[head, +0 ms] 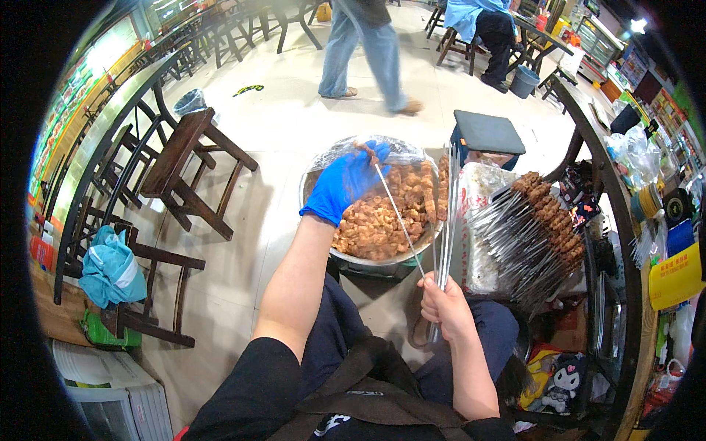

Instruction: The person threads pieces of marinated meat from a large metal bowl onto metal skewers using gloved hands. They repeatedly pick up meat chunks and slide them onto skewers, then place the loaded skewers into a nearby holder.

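A blue glove covers my left hand (348, 179), raised over the near side of a wide metal basin. Its fingers grip a strip of meat (365, 149) at the tip of a metal skewer (398, 212). Bare, my right hand (445, 310) holds that skewer's lower end along with a bundle of metal skewers (451, 220) pointing up. Chunks of marinated raw meat (372, 234) fill the basin (361, 259), whose far rim is wrapped in clear plastic. Loaded meat skewers (428, 190) stand at the basin's right side. My left fingertips are partly hidden.
To the right, a pile of loaded skewers (529, 237) lies on a white printed package (474, 264). Behind it stands a bin with a grey lid (488, 132). Wooden stools (182, 160) are at left. A person in jeans (364, 49) walks past beyond the basin.
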